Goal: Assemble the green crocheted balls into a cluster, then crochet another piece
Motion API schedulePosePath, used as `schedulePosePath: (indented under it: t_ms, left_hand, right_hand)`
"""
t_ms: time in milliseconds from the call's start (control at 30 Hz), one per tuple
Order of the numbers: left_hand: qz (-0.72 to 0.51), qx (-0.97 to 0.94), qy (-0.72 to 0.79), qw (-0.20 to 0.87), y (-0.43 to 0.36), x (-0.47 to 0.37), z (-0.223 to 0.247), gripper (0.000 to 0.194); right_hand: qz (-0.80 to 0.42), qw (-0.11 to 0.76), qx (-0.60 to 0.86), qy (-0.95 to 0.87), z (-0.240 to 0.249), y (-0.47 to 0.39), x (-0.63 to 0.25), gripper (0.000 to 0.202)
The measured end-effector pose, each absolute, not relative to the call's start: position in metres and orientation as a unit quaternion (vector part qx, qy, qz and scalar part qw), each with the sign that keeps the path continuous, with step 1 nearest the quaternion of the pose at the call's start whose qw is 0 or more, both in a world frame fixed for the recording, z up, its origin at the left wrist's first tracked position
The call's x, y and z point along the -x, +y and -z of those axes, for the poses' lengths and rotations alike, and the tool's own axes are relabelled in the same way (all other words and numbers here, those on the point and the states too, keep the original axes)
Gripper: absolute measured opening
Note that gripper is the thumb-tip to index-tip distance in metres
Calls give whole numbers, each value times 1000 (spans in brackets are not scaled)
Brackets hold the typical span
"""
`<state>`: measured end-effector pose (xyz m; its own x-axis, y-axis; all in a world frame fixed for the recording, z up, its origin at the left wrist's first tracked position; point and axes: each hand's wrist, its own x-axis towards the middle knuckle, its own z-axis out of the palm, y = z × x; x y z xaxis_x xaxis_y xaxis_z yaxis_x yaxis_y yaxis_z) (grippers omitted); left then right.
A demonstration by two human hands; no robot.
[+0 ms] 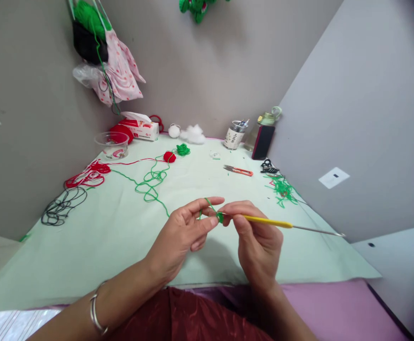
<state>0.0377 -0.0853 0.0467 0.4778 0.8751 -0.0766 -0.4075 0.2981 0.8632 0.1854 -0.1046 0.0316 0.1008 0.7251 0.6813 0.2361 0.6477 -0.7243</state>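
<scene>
My left hand [189, 225] pinches a small green crochet piece [220, 217] between thumb and fingers, with a strand of green yarn [210, 204] running over its raised index finger. Closed around the yellow handle of a crochet hook [269, 221] is my right hand [260, 237]. The handle's far side ends in a bare metal hook pointing right; its working tip is at the green piece, mostly hidden by my fingers. Both hands nearly meet above the front of the table. Loose green yarn [152, 182] trails from the left hand back across the cloth.
Thread snips [238, 170] lie mid-table, with green yarn scraps [281, 189] to their right. Behind stand a pen holder [234, 135], a phone [263, 142] against a bottle, and a tissue box [141, 129]. Red yarn [93, 173] and dark cord [65, 203] lie at left, near a plastic tub [112, 146].
</scene>
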Motion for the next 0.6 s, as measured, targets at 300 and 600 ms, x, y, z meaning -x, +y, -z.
schedulePosePath:
  t_ms: [300, 600]
  left_hand:
    - [-398, -343, 243, 815, -81, -38, -39, 32]
    - [-431, -413, 261, 759, -83, -37, -45, 36]
  right_hand:
    - [-20, 604, 405, -686, -20, -109, -187, 29]
    - [-232, 634, 374, -636, -31, -104, -187, 18]
